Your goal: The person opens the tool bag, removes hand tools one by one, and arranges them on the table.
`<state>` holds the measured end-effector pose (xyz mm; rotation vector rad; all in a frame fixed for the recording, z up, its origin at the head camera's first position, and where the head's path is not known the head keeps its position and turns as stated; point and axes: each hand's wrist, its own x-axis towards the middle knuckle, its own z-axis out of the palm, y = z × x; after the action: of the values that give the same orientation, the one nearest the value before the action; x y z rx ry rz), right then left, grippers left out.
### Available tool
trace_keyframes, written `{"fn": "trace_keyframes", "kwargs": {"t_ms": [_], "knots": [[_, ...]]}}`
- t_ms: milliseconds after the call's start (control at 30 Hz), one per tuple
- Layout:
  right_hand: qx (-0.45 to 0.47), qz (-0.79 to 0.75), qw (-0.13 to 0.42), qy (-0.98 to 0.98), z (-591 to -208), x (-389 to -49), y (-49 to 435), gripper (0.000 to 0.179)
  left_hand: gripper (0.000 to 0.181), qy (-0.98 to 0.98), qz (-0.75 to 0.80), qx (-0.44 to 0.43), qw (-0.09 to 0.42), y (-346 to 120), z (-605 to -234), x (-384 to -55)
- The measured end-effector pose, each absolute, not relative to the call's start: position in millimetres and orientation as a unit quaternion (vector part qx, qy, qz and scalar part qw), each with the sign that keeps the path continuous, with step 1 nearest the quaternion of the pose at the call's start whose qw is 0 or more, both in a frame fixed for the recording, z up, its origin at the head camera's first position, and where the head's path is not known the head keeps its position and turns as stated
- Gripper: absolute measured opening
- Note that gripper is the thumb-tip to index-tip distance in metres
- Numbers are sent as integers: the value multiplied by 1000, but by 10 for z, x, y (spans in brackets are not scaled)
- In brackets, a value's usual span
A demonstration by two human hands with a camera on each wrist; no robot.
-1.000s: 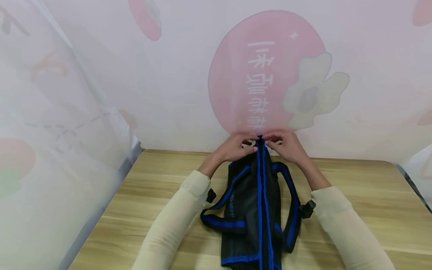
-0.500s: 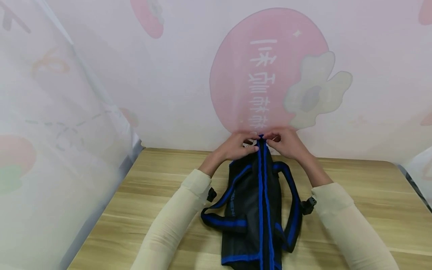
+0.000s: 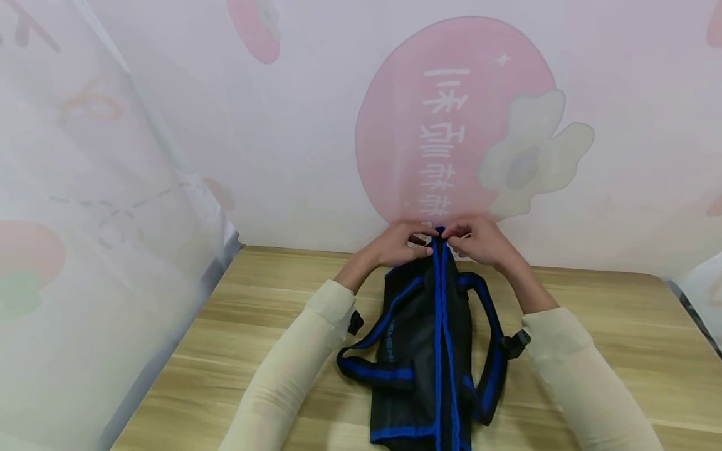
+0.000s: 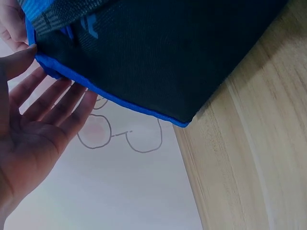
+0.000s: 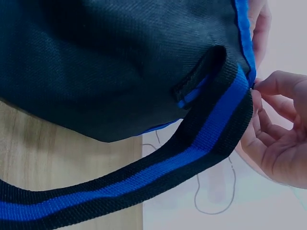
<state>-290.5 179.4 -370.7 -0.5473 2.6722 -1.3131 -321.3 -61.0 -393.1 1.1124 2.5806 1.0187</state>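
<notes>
A black bag (image 3: 416, 332) with blue trim and two webbing handles lies lengthwise, its long blue-edged top seam facing up. At its far end my left hand (image 3: 393, 244) pinches the trimmed edge. The left wrist view shows the thumb on the near side of the bag's corner (image 4: 144, 57) and the fingers stretched behind the trim. Opposite it, my right hand (image 3: 479, 241) pinches the same end between thumb and index finger. In the right wrist view, a tiny dark bit shows at those fingertips (image 5: 261, 87); I cannot tell what it is.
The bag's handles, one on the left (image 3: 375, 374) and one on the right (image 3: 497, 351), loop out over the wooden table (image 3: 271, 300). A printed sheet (image 3: 293, 156) with a pink circle rises right behind the table's far edge. Small black cameras (image 3: 516, 344) sit at both cuffs.
Both hands stay at the bag's far end with only slight finger movement. The head view has shifted a little, so everything appears slightly further right.
</notes>
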Motion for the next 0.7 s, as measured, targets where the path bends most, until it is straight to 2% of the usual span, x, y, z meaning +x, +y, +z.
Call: {"fn": "trace_keyframes", "kwargs": {"t_ms": [233, 700], "knots": [[-180, -425, 72, 884, -3667, -2843, 1808, 25, 46, 858, 353, 365, 79, -584, -3930, -3223], [-218, -389, 73, 892, -3631, -2548, 1843, 20, 44, 863, 324, 384, 47, -595, -3950, -3244]]}}
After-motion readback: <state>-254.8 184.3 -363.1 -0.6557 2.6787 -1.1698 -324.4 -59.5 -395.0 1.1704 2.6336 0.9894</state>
